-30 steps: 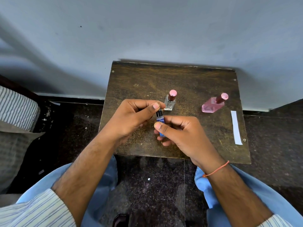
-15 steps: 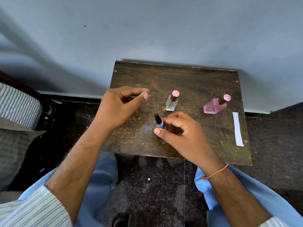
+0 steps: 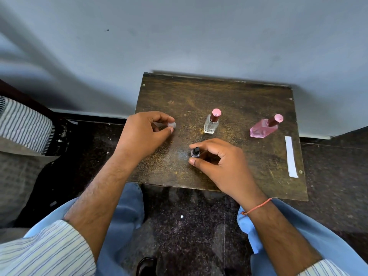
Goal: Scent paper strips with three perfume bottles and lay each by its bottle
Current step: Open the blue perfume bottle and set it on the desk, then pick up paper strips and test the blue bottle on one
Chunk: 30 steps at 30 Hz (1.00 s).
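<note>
A small blue bottle (image 3: 195, 152) with a black spray top stands uncapped on the dark wooden table (image 3: 239, 96). My right hand (image 3: 221, 162) curls around it, thumb and forefinger at its sides. My left hand (image 3: 146, 134) holds a clear cap (image 3: 171, 124) between thumb and fingers over the table's left part. A clear bottle (image 3: 211, 124) with a pink cap stands behind the blue one. To the right a pink bottle (image 3: 262, 129) leans with its pink cap up. A white paper strip (image 3: 291, 156) lies along the table's right edge.
The small table stands against a pale blue wall. Dark speckled floor surrounds it. My knees in blue trousers sit under the near edge. A striped cloth (image 3: 23, 124) lies at the far left.
The clear cap came off the blue bottle and my left hand carried it to the left. My right hand lowered the blue bottle onto the table.
</note>
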{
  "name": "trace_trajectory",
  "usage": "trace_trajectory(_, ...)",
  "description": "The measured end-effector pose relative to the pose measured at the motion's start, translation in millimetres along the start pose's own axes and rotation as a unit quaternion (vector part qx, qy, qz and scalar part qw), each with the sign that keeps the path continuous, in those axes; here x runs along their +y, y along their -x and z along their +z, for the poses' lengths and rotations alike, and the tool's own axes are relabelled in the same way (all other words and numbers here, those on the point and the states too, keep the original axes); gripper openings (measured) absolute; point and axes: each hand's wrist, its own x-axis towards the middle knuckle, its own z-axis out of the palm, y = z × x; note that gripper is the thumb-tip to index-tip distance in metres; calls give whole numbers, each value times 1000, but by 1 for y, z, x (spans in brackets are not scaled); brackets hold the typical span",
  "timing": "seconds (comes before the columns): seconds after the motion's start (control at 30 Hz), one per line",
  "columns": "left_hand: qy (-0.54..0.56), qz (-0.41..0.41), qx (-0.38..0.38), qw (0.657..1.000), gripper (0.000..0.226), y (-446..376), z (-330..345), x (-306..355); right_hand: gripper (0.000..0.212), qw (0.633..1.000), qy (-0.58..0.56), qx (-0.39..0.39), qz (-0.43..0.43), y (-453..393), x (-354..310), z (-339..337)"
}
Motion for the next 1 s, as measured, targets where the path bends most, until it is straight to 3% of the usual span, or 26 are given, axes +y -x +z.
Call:
trace_trajectory(0.53,-23,-49,15,998,14,0,5,-3,31,1000,-2,2,12,0,-1,4)
trace_trajectory(1.0,-45,-50,10,998,26,0,2,0,55,999,-14,-27,36,2,1,-10)
